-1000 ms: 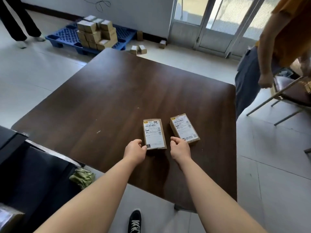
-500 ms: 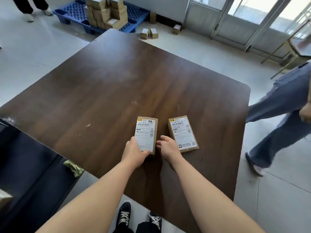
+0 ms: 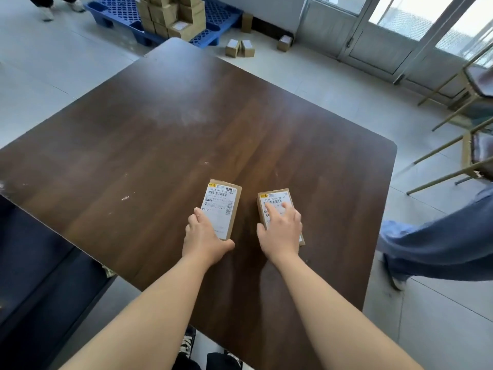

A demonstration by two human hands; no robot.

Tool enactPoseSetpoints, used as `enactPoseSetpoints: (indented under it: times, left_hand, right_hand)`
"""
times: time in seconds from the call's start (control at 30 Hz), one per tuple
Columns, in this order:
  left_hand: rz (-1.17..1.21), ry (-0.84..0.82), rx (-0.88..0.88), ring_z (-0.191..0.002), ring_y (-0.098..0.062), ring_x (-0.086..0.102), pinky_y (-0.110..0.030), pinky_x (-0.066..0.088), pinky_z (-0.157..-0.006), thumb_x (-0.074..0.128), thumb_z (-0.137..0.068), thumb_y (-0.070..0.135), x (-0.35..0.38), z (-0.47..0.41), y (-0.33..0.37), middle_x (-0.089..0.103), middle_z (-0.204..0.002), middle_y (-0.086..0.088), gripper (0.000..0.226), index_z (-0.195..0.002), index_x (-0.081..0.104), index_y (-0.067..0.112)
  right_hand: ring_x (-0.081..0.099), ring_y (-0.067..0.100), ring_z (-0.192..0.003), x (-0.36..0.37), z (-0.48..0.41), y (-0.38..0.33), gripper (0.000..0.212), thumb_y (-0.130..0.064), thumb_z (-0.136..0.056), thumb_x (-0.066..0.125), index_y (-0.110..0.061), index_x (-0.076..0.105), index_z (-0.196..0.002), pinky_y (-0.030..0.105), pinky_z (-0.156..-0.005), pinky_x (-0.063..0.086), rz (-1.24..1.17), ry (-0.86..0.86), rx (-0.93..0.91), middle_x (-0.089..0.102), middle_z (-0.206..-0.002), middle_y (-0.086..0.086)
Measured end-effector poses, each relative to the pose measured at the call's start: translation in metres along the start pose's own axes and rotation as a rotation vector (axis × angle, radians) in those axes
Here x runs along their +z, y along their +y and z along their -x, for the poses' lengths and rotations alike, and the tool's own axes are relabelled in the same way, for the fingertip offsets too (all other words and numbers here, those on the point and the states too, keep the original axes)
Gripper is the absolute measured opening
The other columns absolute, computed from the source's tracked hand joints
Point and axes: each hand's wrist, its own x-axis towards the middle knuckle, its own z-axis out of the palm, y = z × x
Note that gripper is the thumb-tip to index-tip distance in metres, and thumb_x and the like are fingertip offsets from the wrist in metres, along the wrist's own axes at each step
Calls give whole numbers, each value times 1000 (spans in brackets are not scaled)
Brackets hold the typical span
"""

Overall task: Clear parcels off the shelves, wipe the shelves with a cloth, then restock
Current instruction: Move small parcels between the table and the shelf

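Two parcels flat on the table [image 3: 160,134].
Left hand [image 3: 204,240] clamps the left parcel's [image 3: 222,206] near end; right hand [image 3: 281,231], fingers spread, lies on the right parcel [image 3: 274,201].

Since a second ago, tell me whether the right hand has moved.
Yes. The right hand went from the near end of the right parcel forward onto its label, farther from the near edge of the table.

Two parcels lie side by side on the table [image 3: 160,145]: left parcel [image 3: 222,206] under the left hand [image 3: 204,239], right parcel [image 3: 276,206] under the right hand [image 3: 281,231].
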Motion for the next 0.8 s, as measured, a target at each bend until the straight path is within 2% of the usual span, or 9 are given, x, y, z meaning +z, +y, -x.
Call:
enactPoseSetpoints:
  times: [0.07,0.17,0.37,0.53,0.7,0.8]
  left_hand:
    - [10,-2,-11,-127,-26,33,-37,38,-102,74,-61,50,-1,2,-4,26,-141,-8,126,-150,-7,17]
    - [21,7,-22,-122,-25,35,-37,39,-99,72,-62,51,-5,8,-12,27,-136,-7,121,-149,-8,26]
    - [73,93,-103,-119,-23,38,-35,43,-92,72,-62,53,-20,26,-36,29,-133,-5,113,-148,2,31]
    - [156,211,-233,-114,-26,44,-37,46,-90,69,-59,54,-41,52,-78,31,-129,-4,111,-148,6,32]
    - [254,347,-385,-103,-25,47,-31,46,-78,67,-55,53,-65,92,-134,34,-123,-5,112,-147,8,32]
    - [317,419,-479,-94,-21,46,-28,42,-67,70,-53,51,-80,121,-175,31,-109,0,113,-146,10,33]
  right_hand:
    - [5,33,-143,0,-1,10,64,-41,-88,58,-35,29,-145,46,-116,11,143,-117,64,7,-154,14]
    - [-1,36,-144,4,-3,17,77,-39,-88,60,-40,13,-149,50,-116,12,133,-246,118,-8,-155,15]
    - [7,34,-141,8,3,-5,75,-32,-83,61,-41,22,-147,48,-114,17,74,-239,-29,-3,-155,11]
    - [10,33,-141,16,19,-55,74,-35,-81,61,-41,25,-146,49,-113,18,43,-254,-219,1,-155,9]
    - [12,31,-142,28,49,-116,74,-35,-79,64,-42,30,-145,47,-113,18,32,-291,-427,6,-156,9]
    - [12,31,-142,38,77,-156,74,-34,-78,65,-42,33,-144,46,-113,18,36,-330,-552,8,-156,9]
